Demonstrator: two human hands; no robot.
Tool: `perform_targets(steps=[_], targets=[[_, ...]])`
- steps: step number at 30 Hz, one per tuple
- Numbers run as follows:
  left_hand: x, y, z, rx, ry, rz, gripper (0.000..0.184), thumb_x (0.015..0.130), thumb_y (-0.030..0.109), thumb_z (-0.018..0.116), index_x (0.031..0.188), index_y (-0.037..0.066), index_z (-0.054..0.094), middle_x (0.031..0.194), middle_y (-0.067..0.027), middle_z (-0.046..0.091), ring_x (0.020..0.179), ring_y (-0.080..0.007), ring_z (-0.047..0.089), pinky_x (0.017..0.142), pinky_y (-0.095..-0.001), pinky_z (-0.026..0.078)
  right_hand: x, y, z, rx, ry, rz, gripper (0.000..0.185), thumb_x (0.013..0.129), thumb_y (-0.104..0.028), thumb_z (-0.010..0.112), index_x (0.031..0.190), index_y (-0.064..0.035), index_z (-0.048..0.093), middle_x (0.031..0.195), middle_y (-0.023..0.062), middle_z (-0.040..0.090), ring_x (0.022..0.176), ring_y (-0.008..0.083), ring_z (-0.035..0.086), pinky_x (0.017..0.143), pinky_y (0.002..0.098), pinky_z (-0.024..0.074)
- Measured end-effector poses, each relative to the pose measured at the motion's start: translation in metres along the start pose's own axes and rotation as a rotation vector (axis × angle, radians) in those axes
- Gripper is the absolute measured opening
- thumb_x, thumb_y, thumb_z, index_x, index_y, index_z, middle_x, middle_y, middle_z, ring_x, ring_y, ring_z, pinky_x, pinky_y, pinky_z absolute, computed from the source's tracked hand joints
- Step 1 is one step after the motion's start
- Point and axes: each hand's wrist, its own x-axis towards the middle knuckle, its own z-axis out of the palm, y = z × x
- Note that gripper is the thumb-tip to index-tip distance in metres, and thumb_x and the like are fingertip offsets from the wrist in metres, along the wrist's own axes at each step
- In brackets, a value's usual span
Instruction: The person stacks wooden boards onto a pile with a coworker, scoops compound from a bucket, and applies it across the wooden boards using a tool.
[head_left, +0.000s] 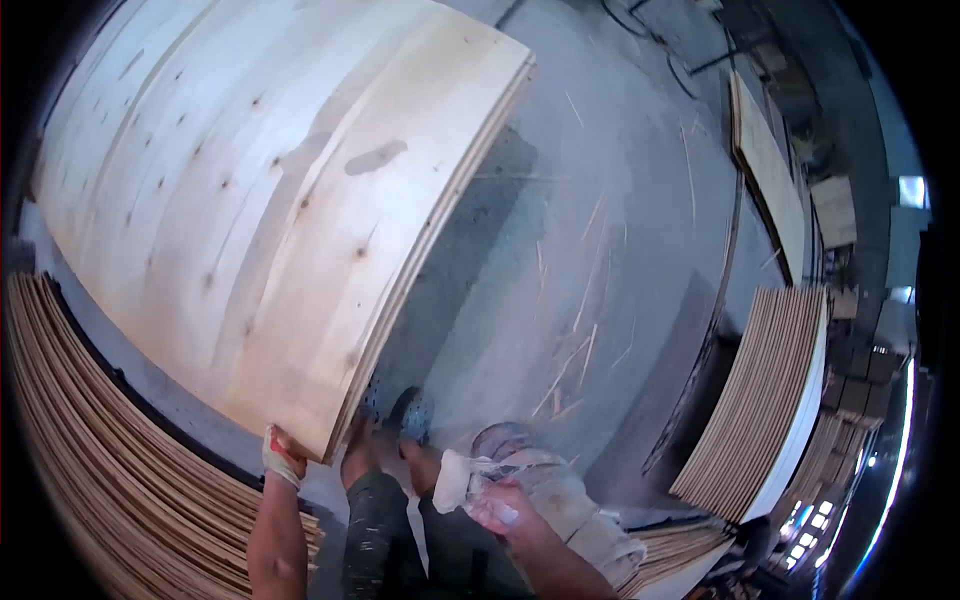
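A large pale plywood sheet (300, 230) with dark knots and a few filled patches lies on top of a thin stack, tilted across the left of the view. My left hand (284, 456), in a whitish glove with a red mark, is closed around the sheet's near edge by its corner. My right hand (500, 505) is closed and smeared with white. Beside its fingers is a pale blocky thing (453, 481), apparently held; its exact kind is hard to make out. A white-smeared bucket or bag-like container (565, 490) stands just beyond and right of that hand.
Stacked plywood sheets (110, 450) fill the lower left. Another stack (760, 390) stands on the right, with a leaning board (765, 170) behind it. Wood splinters (585, 360) litter the grey floor (600, 250). My sandalled feet (412, 412) are beside the sheet's edge.
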Motion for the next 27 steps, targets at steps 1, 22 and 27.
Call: perform_targets(steps=[1,22,27], targets=[[-0.006,-0.001,-0.004,0.022,0.024,-0.003,0.050,0.097,0.053,0.049,0.129,0.015,0.055,0.128,-0.0053,0.060,0.112,-0.0263,0.060,0.097,-0.0434,0.048,-0.009,0.008,0.003,-0.077,0.074,0.009,0.029,0.089,-0.007,0.068,0.117,-0.0042,0.060,0.092,0.0059,0.066,0.056,0.0100,0.057,0.040,0.0219,0.0417],[0.018,-0.045,-0.044,0.113,-0.279,0.395,0.041,0.101,0.040,0.046,0.125,0.008,0.055,0.121,-0.0056,0.061,0.110,-0.0227,0.060,0.092,-0.0392,0.051,-0.032,0.136,-0.083,0.111,0.053,-0.171,0.035,0.089,-0.001,0.065,0.123,-0.0010,0.058,0.098,0.0091,0.066,0.072,0.0145,0.064,0.057,0.0260,0.0498],[-0.001,-0.049,-0.039,0.104,-0.227,0.338,0.047,0.100,0.043,0.047,0.131,0.008,0.052,0.128,-0.0071,0.059,0.115,-0.0238,0.058,0.097,-0.0399,0.049,-0.028,0.123,-0.056,0.133,0.013,-0.169,0.033,0.090,-0.003,0.065,0.122,-0.0016,0.058,0.097,0.0077,0.066,0.074,0.0145,0.064,0.056,0.0255,0.0495]])
